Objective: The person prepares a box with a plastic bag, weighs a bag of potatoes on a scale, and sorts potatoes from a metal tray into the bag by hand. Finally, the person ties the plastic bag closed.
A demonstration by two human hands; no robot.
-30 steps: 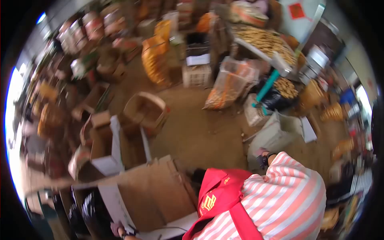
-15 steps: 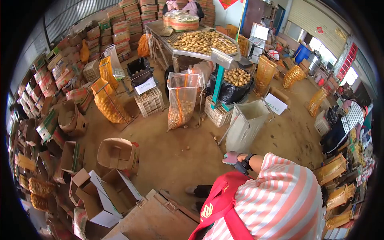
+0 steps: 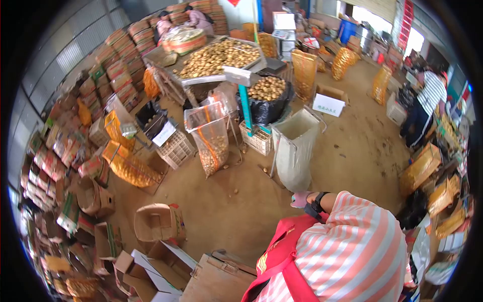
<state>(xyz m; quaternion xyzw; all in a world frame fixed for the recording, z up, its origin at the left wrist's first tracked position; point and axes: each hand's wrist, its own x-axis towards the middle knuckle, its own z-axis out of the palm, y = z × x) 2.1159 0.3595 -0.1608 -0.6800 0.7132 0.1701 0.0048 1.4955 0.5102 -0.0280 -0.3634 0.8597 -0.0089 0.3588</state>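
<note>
My right hand (image 3: 301,199), in a pinkish-grey glove with a dark band at the wrist, is held low in front of my striped sleeve and red apron (image 3: 286,241). Its fingers are small and partly turned away, so I cannot tell how they are closed. Just beyond it in this view stands a pale sack (image 3: 296,153), its mouth held wide on a metal frame. Left of that, a clear mesh bag (image 3: 211,146) with an orange stripe holds potatoes in its lower part. My left hand is out of view.
Potatoes (image 3: 219,59) cover a sorting table behind a scale (image 3: 244,100). A black-lined basket (image 3: 266,93) is heaped with potatoes. Cardboard boxes (image 3: 156,224) lie at left and below. Stacked cartons (image 3: 121,78) line the wall. A person in stripes (image 3: 430,95) bends at right; others work behind.
My view has turned to the right and tilted, so the table and bags sit further left. The gloved hand appears slightly further right, still near the pale sack's base.
</note>
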